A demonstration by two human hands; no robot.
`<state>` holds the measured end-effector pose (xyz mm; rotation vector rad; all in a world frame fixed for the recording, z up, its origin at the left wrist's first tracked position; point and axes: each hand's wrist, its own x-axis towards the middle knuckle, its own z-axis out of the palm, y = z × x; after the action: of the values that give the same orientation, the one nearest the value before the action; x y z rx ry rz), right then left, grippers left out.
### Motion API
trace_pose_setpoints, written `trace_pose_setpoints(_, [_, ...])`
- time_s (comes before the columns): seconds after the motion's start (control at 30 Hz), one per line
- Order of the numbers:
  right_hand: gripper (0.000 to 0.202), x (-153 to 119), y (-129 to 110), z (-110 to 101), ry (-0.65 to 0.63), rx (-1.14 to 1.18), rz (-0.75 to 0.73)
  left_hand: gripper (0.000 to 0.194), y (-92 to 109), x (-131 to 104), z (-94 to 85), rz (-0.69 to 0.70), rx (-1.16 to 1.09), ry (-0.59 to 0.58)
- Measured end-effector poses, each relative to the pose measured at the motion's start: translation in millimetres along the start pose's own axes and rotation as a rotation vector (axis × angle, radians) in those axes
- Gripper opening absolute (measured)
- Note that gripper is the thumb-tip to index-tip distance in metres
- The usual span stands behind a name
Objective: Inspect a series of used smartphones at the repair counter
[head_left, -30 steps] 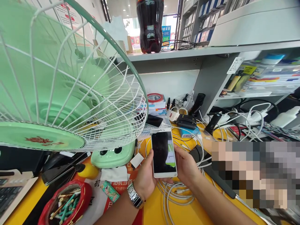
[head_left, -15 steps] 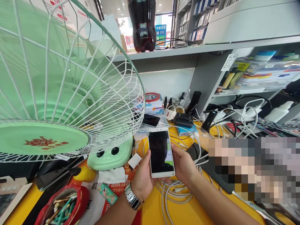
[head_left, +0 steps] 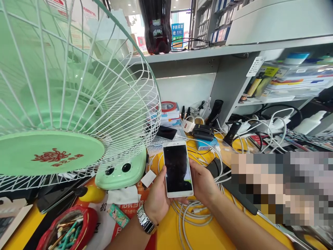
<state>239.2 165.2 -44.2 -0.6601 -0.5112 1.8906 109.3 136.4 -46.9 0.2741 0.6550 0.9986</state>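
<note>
A white phone (head_left: 178, 170) with a dark screen is held upright between both hands above the yellow table. My left hand (head_left: 156, 198), with a silver watch at the wrist, grips its left edge, the thumb on the side. On the other side, my right hand (head_left: 204, 182) closes round the right edge. Some fingers are hidden behind the phone. Coiled white cable (head_left: 192, 217) lies just below the hands, and a small white square (head_left: 148, 178) is left of the phone.
A green fan (head_left: 65, 152) fills the left side. In front of it stands a red ashtray (head_left: 90, 225) with cigarette butts. A dark bottle (head_left: 157, 27) stands on the shelf (head_left: 192, 55). Another phone (head_left: 166, 132), a black holder and tangled cables lie behind. At the right is a pixelated area.
The fan head has turned slightly, and the whole view has shifted a little. Both hands still hold the phone in nearly the same place.
</note>
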Motion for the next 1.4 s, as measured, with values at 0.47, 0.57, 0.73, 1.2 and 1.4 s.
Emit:
trace_pose_setpoints(0.47, [0.026,1,2,-1,0.036,-0.012,-0.026,0.046,4,-2,9.8,-0.034,-0.027,-0.016])
trace_pose_setpoints(0.57, [0.024,0,2,1,0.053,-0.034,-0.030,0.047,4,-3,10.5,-0.030,-0.022,-0.002])
trace_pose_setpoints(0.73, [0.021,0,2,-1,0.094,-0.061,-0.065,0.047,4,-3,8.6,-0.008,-0.005,0.012])
trace_pose_setpoints(1.2, [0.031,-1,2,-4,0.021,-0.061,0.038,0.050,0,1,-0.2,-0.015,-0.041,-0.050])
trace_pose_setpoints(1.4, [0.022,-1,2,-3,0.086,-0.087,-0.050,0.050,-1,1,-1.7,-0.015,-0.048,-0.066])
